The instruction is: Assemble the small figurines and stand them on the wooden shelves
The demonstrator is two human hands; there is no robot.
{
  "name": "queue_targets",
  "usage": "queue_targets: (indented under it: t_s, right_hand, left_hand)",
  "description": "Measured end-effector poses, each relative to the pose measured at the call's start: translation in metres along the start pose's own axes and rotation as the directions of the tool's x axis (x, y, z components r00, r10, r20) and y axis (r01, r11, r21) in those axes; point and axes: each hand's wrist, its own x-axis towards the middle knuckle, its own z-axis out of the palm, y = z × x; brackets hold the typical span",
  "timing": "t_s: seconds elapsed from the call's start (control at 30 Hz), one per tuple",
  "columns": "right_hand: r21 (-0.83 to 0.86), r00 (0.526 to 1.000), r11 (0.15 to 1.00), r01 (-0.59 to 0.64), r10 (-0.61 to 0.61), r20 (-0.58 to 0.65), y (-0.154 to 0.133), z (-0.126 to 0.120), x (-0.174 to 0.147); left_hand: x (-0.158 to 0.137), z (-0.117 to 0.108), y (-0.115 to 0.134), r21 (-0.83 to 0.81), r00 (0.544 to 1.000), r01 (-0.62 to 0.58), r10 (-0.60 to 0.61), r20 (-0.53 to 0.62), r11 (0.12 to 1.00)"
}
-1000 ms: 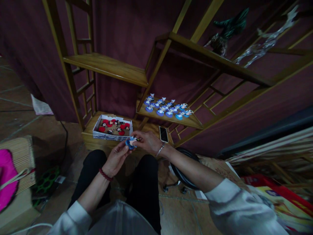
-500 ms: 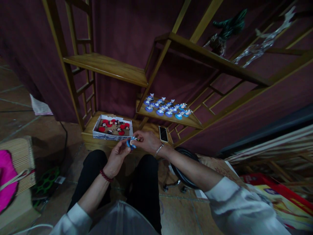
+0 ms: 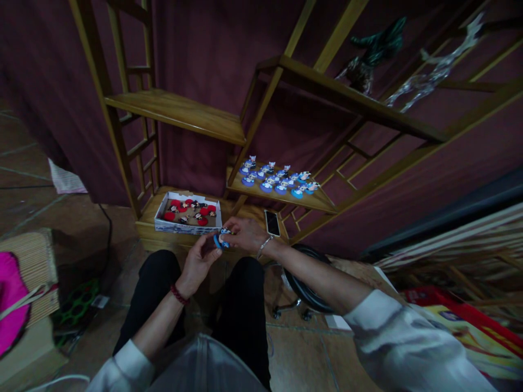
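Over the gap between my knees, both hands meet at a small blue figurine with a round blue base. My right hand is closed, pinching the figurine's upper part from the right. From the left, my left hand is closed on its base between thumb and fingers. Its finer details are too small to make out, and my right fingers cover part of it. Just beyond my hands, a white cardboard box holds several figurines with red bases. Several blue and purple figurines stand in rows on the small wooden shelf.
A phone lies on the low wooden ledge right of my hands. Above are another wooden shelf and posts. A wheeled stool stands under my right forearm. A pink item rests at far left.
The blue figurine has tilted slightly and shifted a little to the right in my fingers. My left hand has moved slightly with it.
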Motion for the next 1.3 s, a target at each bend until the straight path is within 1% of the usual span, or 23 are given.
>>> queue_targets:
  t_s: [0.13, 0.23, 0.37, 0.53, 0.67, 0.83, 0.93, 1.13, 1.3]
  right_hand:
    - [-0.043, 0.999, 0.998, 0.037, -0.038, -0.026, -0.002, -0.002, -0.001]
    - [-0.062, 0.997, 0.996, 0.062, -0.065, -0.046, -0.004, -0.003, -0.002]
    - [-0.12, 0.99, 0.987, 0.111, -0.12, -0.07, -0.008, -0.004, -0.003]
    - [-0.169, 0.987, 0.976, 0.135, -0.148, -0.067, -0.012, -0.003, -0.005]
    - [-0.184, 0.982, 0.97, 0.161, -0.175, -0.064, -0.01, -0.001, -0.006]
    - [-0.193, 0.979, 0.966, 0.171, -0.188, -0.075, -0.007, 0.0, -0.004]
    - [-0.214, 0.978, 0.96, 0.178, -0.197, -0.072, -0.007, -0.001, -0.003]
    - [-0.253, 0.966, 0.939, 0.233, -0.254, -0.053, -0.007, -0.002, -0.005]
    - [-0.25, 0.967, 0.939, 0.238, -0.254, -0.032, -0.006, -0.002, -0.005]
  left_hand:
    - [0.0, -0.002, 0.001, -0.044, 1.0, 0.01, -0.011, -0.019, 0.999]
    - [-0.001, -0.002, 0.003, -0.162, 0.999, 0.018, -0.023, -0.028, 0.987]
    - [-0.002, -0.002, 0.007, -0.344, 0.997, 0.043, -0.061, -0.04, 0.938]
    - [0.0, -0.001, 0.009, -0.439, 0.99, 0.08, -0.123, -0.071, 0.895]
    - [0.001, -0.002, 0.008, -0.445, 0.988, 0.115, -0.147, -0.038, 0.888]
    - [0.001, -0.003, 0.004, -0.439, 0.995, 0.077, -0.1, -0.029, 0.895]
    - [0.0, -0.003, 0.001, -0.434, 0.995, 0.077, -0.097, -0.023, 0.898]
    - [-0.002, -0.003, 0.0, -0.401, 0.994, 0.077, -0.104, -0.045, 0.913]
    - [-0.003, -0.001, 0.0, -0.384, 0.992, 0.081, -0.112, -0.057, 0.92]
